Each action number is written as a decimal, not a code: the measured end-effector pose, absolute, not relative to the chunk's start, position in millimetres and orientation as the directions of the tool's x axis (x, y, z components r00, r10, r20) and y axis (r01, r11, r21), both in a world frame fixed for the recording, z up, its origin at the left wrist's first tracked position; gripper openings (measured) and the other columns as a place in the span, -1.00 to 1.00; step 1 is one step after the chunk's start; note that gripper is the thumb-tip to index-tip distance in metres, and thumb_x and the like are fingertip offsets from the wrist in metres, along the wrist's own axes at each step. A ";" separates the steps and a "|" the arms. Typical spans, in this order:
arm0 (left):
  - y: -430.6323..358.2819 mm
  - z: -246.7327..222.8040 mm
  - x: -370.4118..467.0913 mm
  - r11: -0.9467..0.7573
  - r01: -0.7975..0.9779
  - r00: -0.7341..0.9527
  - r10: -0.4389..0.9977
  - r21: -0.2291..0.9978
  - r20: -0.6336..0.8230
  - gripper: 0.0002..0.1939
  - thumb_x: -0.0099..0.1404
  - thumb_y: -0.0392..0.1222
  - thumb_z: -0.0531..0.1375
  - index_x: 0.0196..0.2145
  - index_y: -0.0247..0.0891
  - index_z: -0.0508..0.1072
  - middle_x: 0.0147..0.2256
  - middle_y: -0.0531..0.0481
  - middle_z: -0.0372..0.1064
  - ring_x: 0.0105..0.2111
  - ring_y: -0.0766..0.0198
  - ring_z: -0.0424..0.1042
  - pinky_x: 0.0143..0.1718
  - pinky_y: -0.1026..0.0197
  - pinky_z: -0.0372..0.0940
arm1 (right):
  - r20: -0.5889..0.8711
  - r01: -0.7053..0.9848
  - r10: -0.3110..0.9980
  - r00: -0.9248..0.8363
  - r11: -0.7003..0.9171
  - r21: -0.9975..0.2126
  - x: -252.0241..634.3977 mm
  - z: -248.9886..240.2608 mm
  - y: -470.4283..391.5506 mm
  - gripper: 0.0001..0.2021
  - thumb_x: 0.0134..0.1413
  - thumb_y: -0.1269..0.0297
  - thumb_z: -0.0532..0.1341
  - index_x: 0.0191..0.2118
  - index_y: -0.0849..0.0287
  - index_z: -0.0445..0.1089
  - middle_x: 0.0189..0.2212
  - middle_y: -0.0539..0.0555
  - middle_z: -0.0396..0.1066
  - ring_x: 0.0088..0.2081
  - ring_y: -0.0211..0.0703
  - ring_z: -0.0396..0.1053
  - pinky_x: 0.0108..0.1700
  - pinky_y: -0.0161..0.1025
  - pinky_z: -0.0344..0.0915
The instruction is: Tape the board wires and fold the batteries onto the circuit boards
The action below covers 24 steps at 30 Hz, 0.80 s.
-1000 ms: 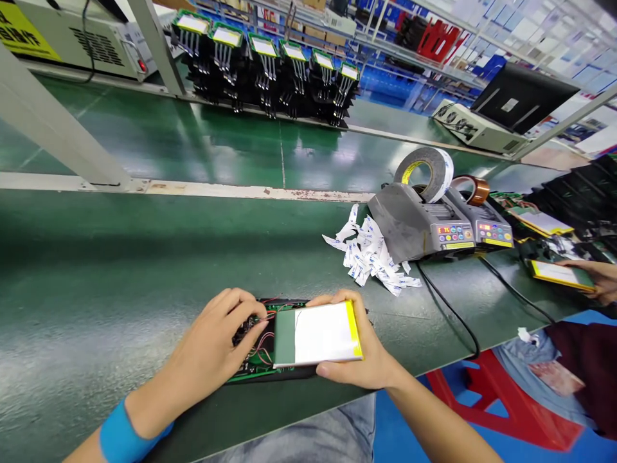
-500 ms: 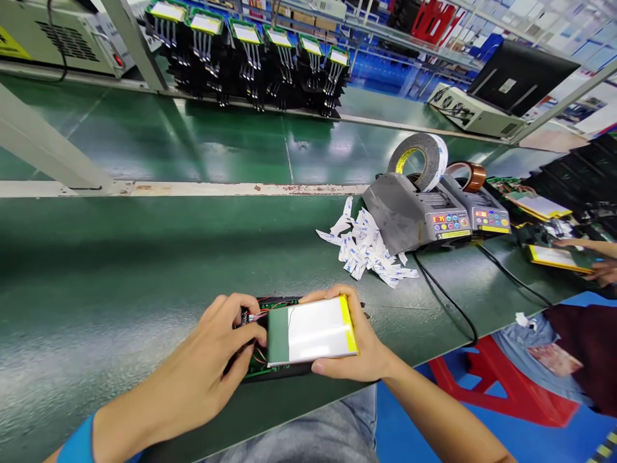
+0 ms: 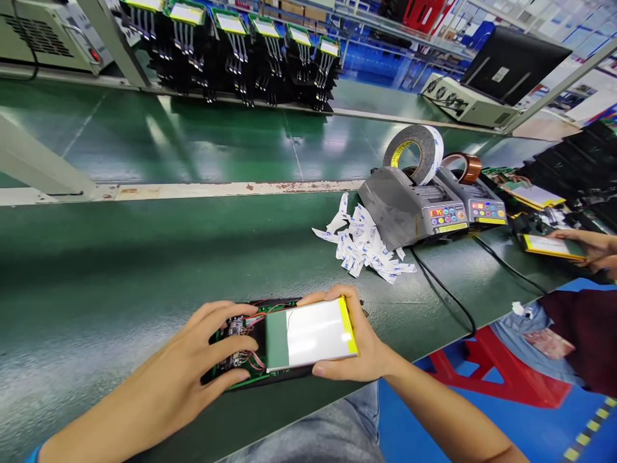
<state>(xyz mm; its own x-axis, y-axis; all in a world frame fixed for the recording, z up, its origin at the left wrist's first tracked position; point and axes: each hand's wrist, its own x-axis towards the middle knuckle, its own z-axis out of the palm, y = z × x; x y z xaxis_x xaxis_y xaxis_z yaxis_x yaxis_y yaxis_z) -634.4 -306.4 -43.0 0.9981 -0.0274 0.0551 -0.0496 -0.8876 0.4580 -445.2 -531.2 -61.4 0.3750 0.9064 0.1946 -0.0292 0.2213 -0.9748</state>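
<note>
A silver battery pack (image 3: pixel 318 331) with a green left end and yellow tape on its right edge lies over a black tray-like casing. My right hand (image 3: pixel 354 341) grips its right end, thumb below and fingers above. Left of the pack, a circuit board (image 3: pixel 235 341) with red and pink wires shows in the casing. My left hand (image 3: pixel 207 354) is spread over this board, its fingers apart and their tips near the casing's edges and wires. The hand covers the casing's left end.
White tape scraps (image 3: pixel 364 244) lie beyond the pack, beside a grey tape dispenser (image 3: pixel 414 209) and a second one (image 3: pixel 484 202), with black cables trailing. Boards with batteries (image 3: pixel 231 26) stand on the rear shelf. At right, a co-worker's hands (image 3: pixel 590 247) hold another battery.
My left hand has shifted left and its fingers have spread, uncovering the board and wires. My right hand stays on the pack. The whole view has shifted slightly.
</note>
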 end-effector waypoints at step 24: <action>-316.0 -60.2 -631.8 -0.909 -0.017 0.995 0.027 0.417 0.099 -0.57 0.29 -0.18 0.13 0.11 -0.12 0.25 -0.11 -0.04 0.24 -0.08 0.10 0.25 0.05 -0.05 0.18 | 0.021 -0.092 0.933 0.360 0.058 -0.994 -446.6 -42.3 -517.8 -0.23 -0.12 0.14 0.53 0.06 0.01 0.01 0.13 0.21 0.33 0.10 -0.05 0.37 0.08 -0.03 0.34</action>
